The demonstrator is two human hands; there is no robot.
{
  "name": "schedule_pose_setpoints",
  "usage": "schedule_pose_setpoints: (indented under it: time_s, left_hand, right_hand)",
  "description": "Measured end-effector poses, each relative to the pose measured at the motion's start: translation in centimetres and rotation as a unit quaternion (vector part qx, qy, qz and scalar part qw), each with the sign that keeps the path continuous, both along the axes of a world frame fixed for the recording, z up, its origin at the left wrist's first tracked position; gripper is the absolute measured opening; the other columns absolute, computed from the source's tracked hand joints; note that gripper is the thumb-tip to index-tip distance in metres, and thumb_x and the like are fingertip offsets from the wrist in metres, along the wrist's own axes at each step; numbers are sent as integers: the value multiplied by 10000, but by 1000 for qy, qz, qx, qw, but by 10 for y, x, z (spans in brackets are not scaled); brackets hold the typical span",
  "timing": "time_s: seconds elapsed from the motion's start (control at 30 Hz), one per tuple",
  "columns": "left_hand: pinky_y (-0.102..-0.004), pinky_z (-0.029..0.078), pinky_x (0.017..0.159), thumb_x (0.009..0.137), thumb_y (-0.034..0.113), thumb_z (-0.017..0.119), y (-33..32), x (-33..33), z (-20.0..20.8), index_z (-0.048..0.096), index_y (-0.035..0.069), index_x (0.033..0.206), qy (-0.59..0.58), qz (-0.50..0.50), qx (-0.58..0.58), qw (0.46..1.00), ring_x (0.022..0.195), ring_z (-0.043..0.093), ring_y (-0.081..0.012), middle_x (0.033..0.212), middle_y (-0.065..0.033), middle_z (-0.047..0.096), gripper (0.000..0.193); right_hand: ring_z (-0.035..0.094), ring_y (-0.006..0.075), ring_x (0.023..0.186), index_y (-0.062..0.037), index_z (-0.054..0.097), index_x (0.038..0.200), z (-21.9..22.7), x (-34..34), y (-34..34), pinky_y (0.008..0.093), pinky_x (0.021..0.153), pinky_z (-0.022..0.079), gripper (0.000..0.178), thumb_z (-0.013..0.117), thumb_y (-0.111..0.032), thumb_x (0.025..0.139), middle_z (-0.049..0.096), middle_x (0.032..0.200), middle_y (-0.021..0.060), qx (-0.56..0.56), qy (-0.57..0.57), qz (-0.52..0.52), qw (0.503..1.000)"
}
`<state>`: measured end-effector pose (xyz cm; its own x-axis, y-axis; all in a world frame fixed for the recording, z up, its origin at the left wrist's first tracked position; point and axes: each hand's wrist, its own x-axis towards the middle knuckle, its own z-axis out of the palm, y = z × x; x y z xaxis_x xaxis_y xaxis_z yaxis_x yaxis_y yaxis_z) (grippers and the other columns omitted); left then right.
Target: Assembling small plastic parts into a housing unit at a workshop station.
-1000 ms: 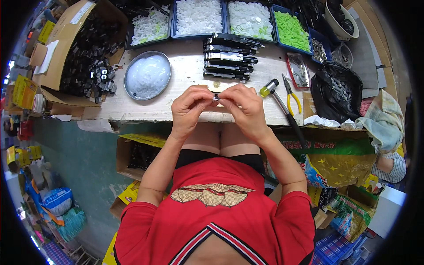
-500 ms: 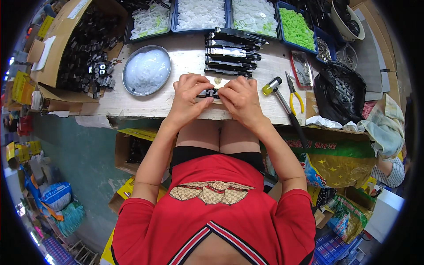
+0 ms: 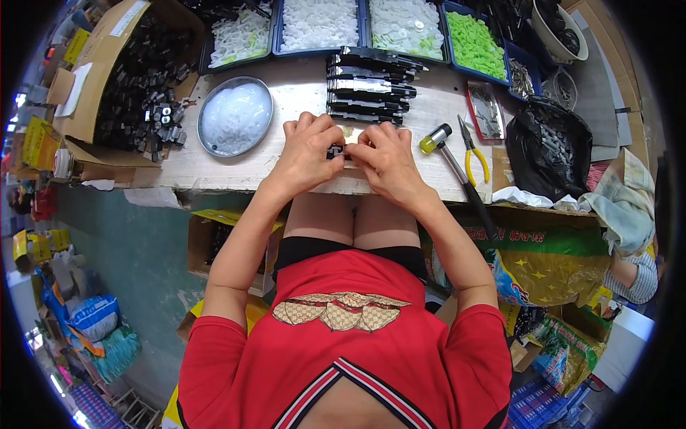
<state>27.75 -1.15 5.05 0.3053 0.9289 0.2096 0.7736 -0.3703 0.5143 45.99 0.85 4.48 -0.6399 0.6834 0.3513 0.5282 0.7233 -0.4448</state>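
Note:
Between my hands, near the table's front edge, is a small black part with shiny bits, mostly covered by fingers. My left hand is closed round its left side. The fingers of my right hand pinch at its right end. Just beyond my hands lies a stack of long black parts with metal faces, side by side. A round metal dish of whitish, glistening grease stands to the left. Right of my right hand lie a hammer with a yellow-tipped head and yellow-handled pliers.
Blue trays of white pieces and green pieces line the back. On the left, a cardboard box spills black parts. A black plastic bag and a red-rimmed case sit at right. Another person's striped sleeve shows far right.
My left hand has shifted over the black part and covers more of it. My right fingers have moved slightly left along it. The view has shifted a little.

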Motion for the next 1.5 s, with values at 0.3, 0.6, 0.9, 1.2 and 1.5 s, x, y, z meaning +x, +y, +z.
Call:
schedule_pose_setpoints:
  time_s: [0.3,0.6,0.9,1.2,1.5]
  left_hand:
    - [-395,300,751,630,159,623,13,21,33,602,87,788,220,-53,-10,974,850,468,-262,825,-60,530,175]
    - [-433,327,794,707,258,672,116,121,92,647,96,825,220,-171,34,960,876,533,-279,855,-91,599,202]
    - [-440,392,699,683,28,543,233,190,48,648,46,743,308,-103,126,938,890,577,-299,856,-119,627,121]
    - [-476,416,807,683,44,576,242,192,59,652,52,943,345,-161,-5,925,1024,537,-310,1050,-126,600,272]
    - [-447,449,674,680,58,577,239,185,37,640,9,750,279,-216,134,926,854,576,-346,876,-162,607,107]
  right_hand:
    - [460,214,837,-161,637,903,2,20,8,364,701,291,185,600,-106,731,506,852,30,7,4,6,1000]
    - [514,205,804,-114,638,847,8,129,45,357,676,316,84,595,-145,781,540,790,23,12,68,-169,983]
    - [542,256,845,-97,651,827,-1,184,77,389,705,385,94,586,-149,782,567,806,74,-11,-7,-302,953]
    - [555,286,846,-67,640,866,-6,164,124,405,714,434,153,569,-101,736,583,854,116,64,-140,-292,944]
    - [571,291,796,-52,628,807,-12,167,129,405,693,434,143,505,-81,740,588,804,141,82,-193,-291,934]
